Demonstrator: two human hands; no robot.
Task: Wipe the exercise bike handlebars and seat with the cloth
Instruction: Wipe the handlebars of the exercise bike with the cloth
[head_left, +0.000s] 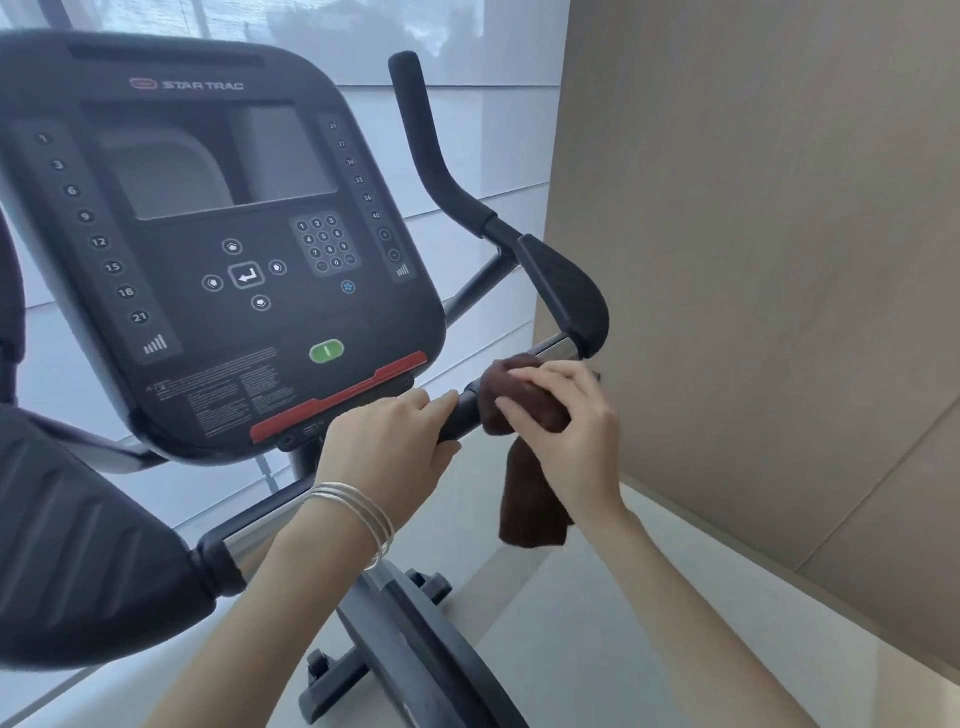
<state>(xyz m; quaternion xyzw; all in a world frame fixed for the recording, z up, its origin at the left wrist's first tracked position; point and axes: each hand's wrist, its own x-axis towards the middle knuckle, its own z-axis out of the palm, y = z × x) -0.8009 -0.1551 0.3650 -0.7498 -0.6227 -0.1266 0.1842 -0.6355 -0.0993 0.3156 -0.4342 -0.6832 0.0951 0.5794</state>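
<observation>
Console (223, 249) stands close above the handlebar (462, 411), and a beige wall (753, 260) is just beside the bar's right end, under the arm pad (566, 296). The brown cloth (531, 501) is wrapped over the bar there, one end hanging down. The right hand (569, 421) grips the cloth around the bar, fingers curled. The left hand (392, 441), bangles (358, 512) at the wrist, grips the bare bar just beside it.

We cannot read the fine print (218, 395) on the console (363, 322): too small. The cloth (530, 499) and right hand (571, 431) hide the handlebar (460, 413) beneath them. Left armrest pad (78, 545) cut by frame edge.
</observation>
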